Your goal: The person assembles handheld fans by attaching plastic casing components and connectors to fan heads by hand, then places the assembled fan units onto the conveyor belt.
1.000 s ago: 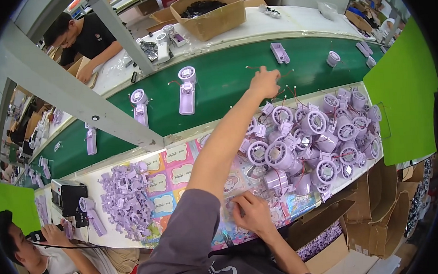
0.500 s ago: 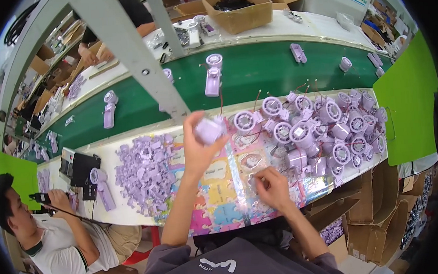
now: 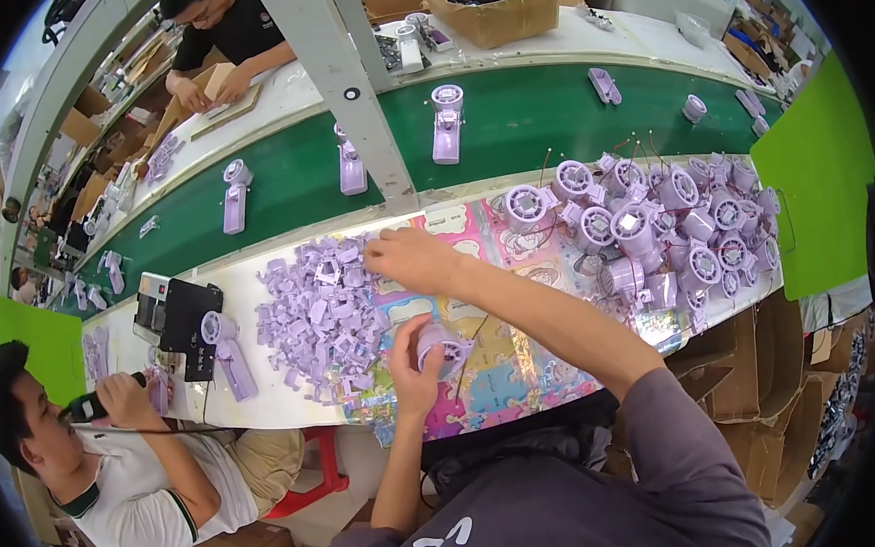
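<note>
In my left hand (image 3: 416,375), close to the table's front edge, is a purple round fan housing (image 3: 449,349), with fingers wrapped round its body. My right hand (image 3: 409,261) reaches across to the left, beyond the left one. Its fingers are bent and pinched together at the right edge of a pile of small purple plastic parts (image 3: 318,316); what is between the fingertips is hidden. To the right lies a heap of purple fan housings (image 3: 630,224) with thin red wires, several showing a round spoked face. A colourful puzzle-patterned mat (image 3: 499,385) lies under my hands.
Beyond the table a green conveyor belt (image 3: 303,199) carries spaced purple fan bodies (image 3: 448,132). A metal post (image 3: 346,94) rises in front of it. At left, a co-worker (image 3: 138,462) holds a dark tool beside a black box (image 3: 188,329). Another person (image 3: 228,46) works across the belt.
My left hand has come down and nearer with the fan housing. The right hand has crossed over to the pile of small parts. The view has shifted slightly.
</note>
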Tool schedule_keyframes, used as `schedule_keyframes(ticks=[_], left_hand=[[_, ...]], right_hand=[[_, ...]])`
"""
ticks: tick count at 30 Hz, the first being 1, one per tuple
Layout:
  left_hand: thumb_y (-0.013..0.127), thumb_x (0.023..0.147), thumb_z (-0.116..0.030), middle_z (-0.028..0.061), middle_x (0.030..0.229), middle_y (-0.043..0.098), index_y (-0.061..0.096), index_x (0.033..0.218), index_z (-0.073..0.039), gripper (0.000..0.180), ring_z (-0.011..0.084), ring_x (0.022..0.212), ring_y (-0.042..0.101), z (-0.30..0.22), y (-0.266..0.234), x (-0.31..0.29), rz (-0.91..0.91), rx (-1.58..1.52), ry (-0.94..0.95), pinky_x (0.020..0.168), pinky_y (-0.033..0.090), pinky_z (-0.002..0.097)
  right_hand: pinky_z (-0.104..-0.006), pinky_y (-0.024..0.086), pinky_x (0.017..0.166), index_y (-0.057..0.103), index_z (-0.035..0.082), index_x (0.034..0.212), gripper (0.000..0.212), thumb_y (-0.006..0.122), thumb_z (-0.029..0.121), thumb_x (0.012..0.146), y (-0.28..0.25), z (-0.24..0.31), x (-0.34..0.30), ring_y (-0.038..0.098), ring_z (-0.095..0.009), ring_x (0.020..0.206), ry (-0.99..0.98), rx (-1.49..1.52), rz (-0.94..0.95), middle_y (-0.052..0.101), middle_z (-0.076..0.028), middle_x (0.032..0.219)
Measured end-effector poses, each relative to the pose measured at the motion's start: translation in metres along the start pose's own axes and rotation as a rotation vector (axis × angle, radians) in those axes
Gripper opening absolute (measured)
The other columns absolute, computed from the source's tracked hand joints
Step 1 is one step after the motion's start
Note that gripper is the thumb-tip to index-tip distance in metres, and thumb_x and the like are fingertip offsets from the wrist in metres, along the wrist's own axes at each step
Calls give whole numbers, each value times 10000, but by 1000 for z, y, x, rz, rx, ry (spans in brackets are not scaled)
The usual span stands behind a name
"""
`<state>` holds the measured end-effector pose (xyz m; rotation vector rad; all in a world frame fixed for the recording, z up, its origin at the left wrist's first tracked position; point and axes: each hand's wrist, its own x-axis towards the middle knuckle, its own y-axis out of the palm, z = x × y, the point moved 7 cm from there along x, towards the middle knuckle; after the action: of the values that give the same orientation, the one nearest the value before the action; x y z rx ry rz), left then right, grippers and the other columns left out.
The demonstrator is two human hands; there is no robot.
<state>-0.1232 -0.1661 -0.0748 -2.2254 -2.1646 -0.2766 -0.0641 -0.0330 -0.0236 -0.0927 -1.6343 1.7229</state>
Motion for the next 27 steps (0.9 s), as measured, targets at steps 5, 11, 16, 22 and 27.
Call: schedule_keyframes(ticks=[5,11,16,22,27], left_hand=[[644,968,-151,83,1188,625,590,1262,24,346,160,1088,593,15,-19,-4,-65,-47,-1,970,457,305],[432,1090,-221,85,1204,626,602,1253,2,325,149,1086,575,21,-27,2,-206,-150,-10,968,441,295],[389,1110,-263,92,1221,601,596,1285,-7,373,148,1076,566,20,-29,2,-288,-5,10,938,458,284],[416,1109,-291,80,1240,554,533,1340,-32,366,151,1130,555,14,-21,-1,-340,-276,-97,932,517,307],[467,1092,-272,69,1237,541,518,1342,-55,335,141,1098,558,12,-14,1,-283,-248,-143,891,513,289]], right_hand=[[-350,569,852,706,54,997,190,645,120,830,6,14,-3,662,-221,1027,-82,-201,22,698,-48,1016],[-390,547,856,628,53,1104,304,678,85,806,-16,-21,-33,631,-278,1068,6,-174,42,669,-98,1031],[-440,535,886,586,30,1088,343,747,95,793,-29,-44,-62,640,-333,1048,228,137,107,670,-158,1042],[-332,553,789,616,11,1124,315,761,184,906,-63,-40,-111,683,-207,897,861,659,-311,697,-130,956],[-318,558,826,645,15,1116,239,738,127,926,-53,21,-122,640,-142,1035,748,946,-277,665,-55,1075]])
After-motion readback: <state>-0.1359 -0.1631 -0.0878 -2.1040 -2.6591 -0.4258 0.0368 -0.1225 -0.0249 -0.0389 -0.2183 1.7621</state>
